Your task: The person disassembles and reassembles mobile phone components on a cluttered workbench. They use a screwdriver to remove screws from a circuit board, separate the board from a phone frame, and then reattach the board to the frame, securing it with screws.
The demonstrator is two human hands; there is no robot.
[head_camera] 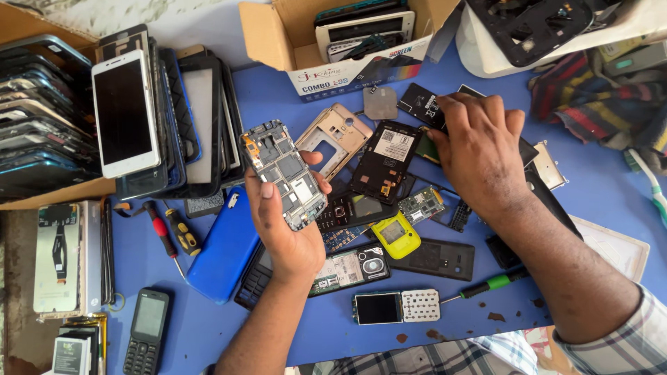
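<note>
A phone repair bench here; gutted handsets (384,163) litter the blue worktop (326,333); screens (125,114) stacked far-left; screwdrivers (165,236) near the left edge.

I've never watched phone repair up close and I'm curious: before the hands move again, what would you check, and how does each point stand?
1. Left hand has a firm hold on the bare phone frame: ok, fingers wrap its edges.
2. Frame lifted free of the parts pile: ok.
3. Right hand holds something: cannot tell, it rests palm down on dark parts.
4. Green-handled screwdriver within reach: ok, beside the right forearm.
5. Yellow part away from both hands: ok.
</note>
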